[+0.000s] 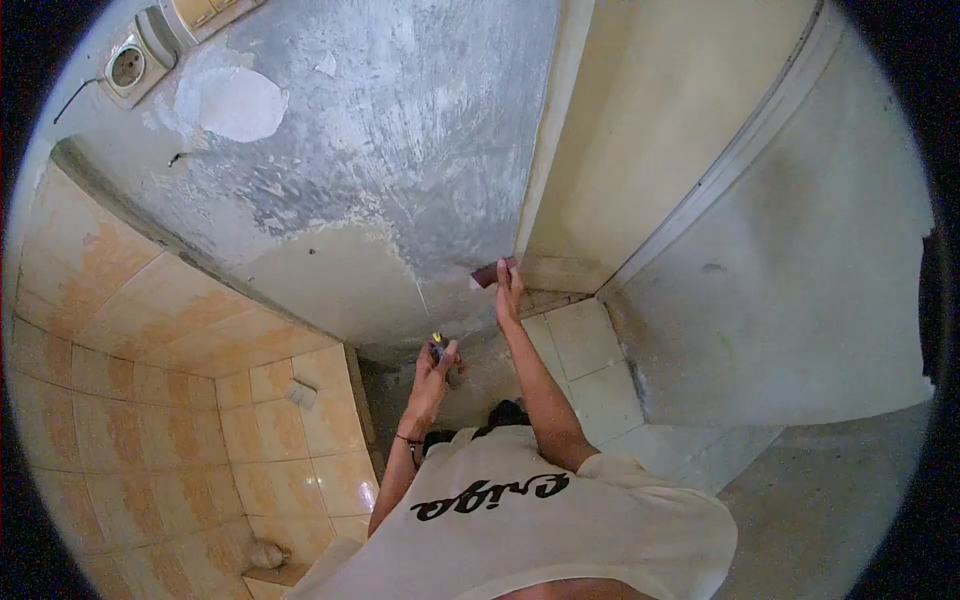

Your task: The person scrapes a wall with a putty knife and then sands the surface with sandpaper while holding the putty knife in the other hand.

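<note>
My right hand [508,295] holds a small reddish-brown sheet [490,273], like sandpaper, flat against the lower part of the grey patched wall [440,130], near its right edge. Lower and to the left, my left hand [430,380] is closed around a small dark object with a yellow part [438,343]. That object is partly hidden by the fingers, and I cannot make out what it is. The wall shows grey smears, flaking patches and a round pale spot [243,104].
A wall socket [128,66] with a loose wire sits at the upper left. Orange-patterned tiles [130,410] cover the left side, with a small grey item [301,393] on a ledge. A pale door-like panel [780,230] stands at the right, above floor tiles [590,345].
</note>
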